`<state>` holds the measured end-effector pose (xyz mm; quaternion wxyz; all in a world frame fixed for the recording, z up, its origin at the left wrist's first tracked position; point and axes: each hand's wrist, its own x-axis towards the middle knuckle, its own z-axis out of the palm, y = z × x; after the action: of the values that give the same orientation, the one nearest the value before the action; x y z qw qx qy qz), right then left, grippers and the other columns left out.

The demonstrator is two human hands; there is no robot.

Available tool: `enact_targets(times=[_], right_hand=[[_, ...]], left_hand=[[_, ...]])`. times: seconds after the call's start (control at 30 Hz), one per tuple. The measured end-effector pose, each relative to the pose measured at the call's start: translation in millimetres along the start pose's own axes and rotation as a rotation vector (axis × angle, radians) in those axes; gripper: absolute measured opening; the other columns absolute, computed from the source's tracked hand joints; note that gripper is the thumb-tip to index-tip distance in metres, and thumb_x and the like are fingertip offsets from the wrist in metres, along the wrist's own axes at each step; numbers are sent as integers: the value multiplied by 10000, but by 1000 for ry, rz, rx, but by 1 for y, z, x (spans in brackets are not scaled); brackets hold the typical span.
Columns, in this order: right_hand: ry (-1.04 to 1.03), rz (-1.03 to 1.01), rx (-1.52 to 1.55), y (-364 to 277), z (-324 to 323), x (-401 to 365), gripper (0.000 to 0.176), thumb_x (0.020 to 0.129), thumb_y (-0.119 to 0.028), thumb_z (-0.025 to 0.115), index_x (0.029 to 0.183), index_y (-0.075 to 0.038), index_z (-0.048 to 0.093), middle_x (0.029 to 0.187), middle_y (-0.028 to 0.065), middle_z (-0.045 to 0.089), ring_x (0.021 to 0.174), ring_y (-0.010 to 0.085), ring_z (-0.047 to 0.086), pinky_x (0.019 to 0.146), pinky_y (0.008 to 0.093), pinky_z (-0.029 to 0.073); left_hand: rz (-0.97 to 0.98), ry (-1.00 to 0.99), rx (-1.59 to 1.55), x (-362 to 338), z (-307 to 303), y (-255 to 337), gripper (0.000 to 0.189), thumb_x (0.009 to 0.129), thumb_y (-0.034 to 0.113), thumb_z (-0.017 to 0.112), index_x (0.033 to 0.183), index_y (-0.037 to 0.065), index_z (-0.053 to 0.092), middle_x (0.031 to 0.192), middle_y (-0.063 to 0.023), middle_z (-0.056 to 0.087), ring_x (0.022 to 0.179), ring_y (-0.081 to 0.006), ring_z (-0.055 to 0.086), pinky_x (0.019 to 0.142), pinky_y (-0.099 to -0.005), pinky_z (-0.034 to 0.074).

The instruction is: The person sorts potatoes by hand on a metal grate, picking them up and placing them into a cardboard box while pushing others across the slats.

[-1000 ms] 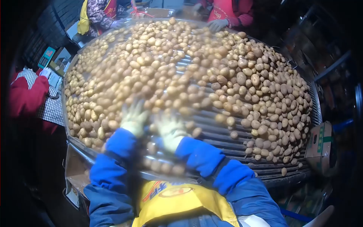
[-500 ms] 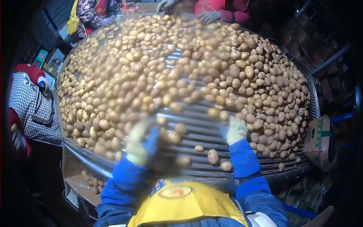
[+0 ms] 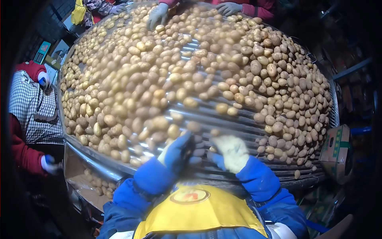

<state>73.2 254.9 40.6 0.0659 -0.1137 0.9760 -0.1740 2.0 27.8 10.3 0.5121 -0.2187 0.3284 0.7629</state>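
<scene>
Many potatoes (image 3: 147, 75) cover a ribbed metal sorting table (image 3: 234, 129). My left hand (image 3: 176, 151), in a pale glove with blue on its palm side, is low over the slats at the near edge, its palm turned inward beside a few blurred potatoes. Facing it, my right hand (image 3: 230, 153) wears the same kind of glove, with its back up. Small potatoes lie between the two hands. Blur and the gloves hide whether either hand grips any of them.
Across the table, a co-worker's gloved hand (image 3: 158, 16) touches potatoes; another gloved hand (image 3: 229, 8) rests nearby. A person in a checkered apron (image 3: 30, 103) stands at the left. A carton (image 3: 335, 149) sits at the right edge, and a box of potatoes (image 3: 85, 189) lies below left.
My right hand has moved left and nearer my body, and my left hand has shifted right, so they are closer together. A co-worker's hand across the table has reached further over the potatoes.
</scene>
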Motion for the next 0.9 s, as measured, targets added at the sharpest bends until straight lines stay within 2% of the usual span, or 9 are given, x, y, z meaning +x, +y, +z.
enact_targets(times=[0.03,0.13,0.37,0.47,0.53,0.63,0.77,0.87,0.9], right_hand=[[-224,47,-92,-7,1,-2,368,913,-312,758,1223,-128,682,1090,87,684,1031,292,662,876,458,509],[-73,86,1,3,29,-4,304,896,-243,780,1178,-138,738,996,160,700,928,383,702,813,504,565],[224,368,489,-16,-16,21,389,911,-272,843,1242,-82,769,1030,184,770,844,302,777,767,406,614],[345,247,678,3,-3,27,371,929,-266,836,1231,-57,781,1047,192,788,800,262,787,750,374,627],[465,487,275,32,-14,42,403,938,-254,813,1242,6,761,1080,200,803,974,279,787,895,393,618],[370,804,266,85,-15,61,471,954,-373,781,1235,2,732,1065,181,809,988,304,785,898,426,603],[245,808,133,92,-8,101,584,899,-533,780,1160,-14,725,1020,179,790,994,355,760,934,457,584],[165,749,-170,96,12,128,502,892,-497,771,1104,-45,718,1100,208,769,1070,383,729,986,502,553],[149,746,-62,97,8,126,519,885,-490,771,1141,-42,718,1127,212,765,1085,390,726,993,506,552]], left_hand=[[-9,-34,-17,9,-15,-3,518,1072,536,620,1299,71,646,1158,-95,725,1023,-258,684,755,-372,563],[-16,-109,-47,23,-35,-9,525,1065,546,630,1241,52,668,1133,-94,720,984,-258,690,762,-370,562],[-46,45,-62,-4,6,0,488,1077,531,621,1243,74,660,1143,-102,716,933,-248,685,727,-360,561],[-25,-36,-147,1,-1,-2,476,1078,528,619,1270,92,647,1142,-99,715,928,-239,681,709,-370,562],[-5,-103,-184,5,-10,-1,464,1080,521,617,1268,98,648,1133,-95,715,912,-231,675,690,-372,558],[23,-151,-198,7,-16,2,434,1083,497,618,1231,91,661,1105,-91,715,867,-218,665,663,-369,548],[24,-72,-181,1,-14,1,410,1084,460,628,1190,66,675,1065,-96,714,820,-210,659,659,-369,546],[24,-62,-128,0,-14,2,430,1088,456,625,1217,49,672,1082,-101,710,823,-205,660,669,-364,551],[29,-61,-102,0,-15,3,441,1090,459,622,1234,44,670,1095,-102,709,828,-203,661,673,-361,553]])
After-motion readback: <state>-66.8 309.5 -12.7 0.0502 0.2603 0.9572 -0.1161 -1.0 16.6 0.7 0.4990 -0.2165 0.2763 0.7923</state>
